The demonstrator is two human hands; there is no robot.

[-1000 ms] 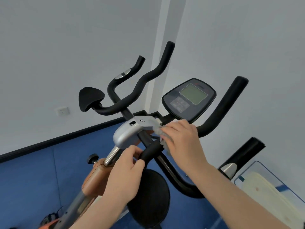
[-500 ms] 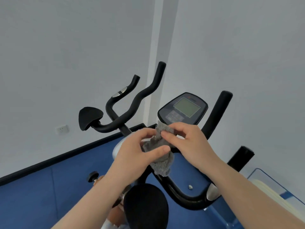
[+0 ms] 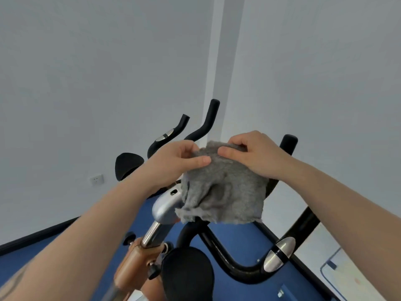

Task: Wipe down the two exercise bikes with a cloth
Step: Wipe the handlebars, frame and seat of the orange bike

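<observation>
Cloth (image 3: 223,187), grey and fuzzy, held up in the air by both hands at its top edge, in front of the exercise bike (image 3: 165,205) and above its silver stem. Left hand (image 3: 173,164) pinches the upper left corner: thumb lies flat across the front of the fabric, other fingers curl behind it. Right hand (image 3: 253,155) pinches the upper right part: thumb on the front, curled fingers over the top edge. Thumb tips near each other, not touching. Cloth hangs loose below the hands, creased in the middle, lower edge ragged, hiding whatever of the bike lies behind it. Whether the cloth touches the bike cannot be told from this view.

Bike details: black handlebar (image 3: 234,257) loops under the cloth and rises to the right, with a silver grip sensor (image 3: 280,253) on the right bar. Right bar end shows just behind the right wrist. Black elbow pad (image 3: 186,276) sits low in centre; orange frame part (image 3: 132,268) to its left.

Second set of black handlebars (image 3: 201,129) with its own pad (image 3: 128,166) stands further back, behind the left hand.

Background: grey walls, white socket (image 3: 97,180) on the left wall, blue floor (image 3: 234,287).
</observation>
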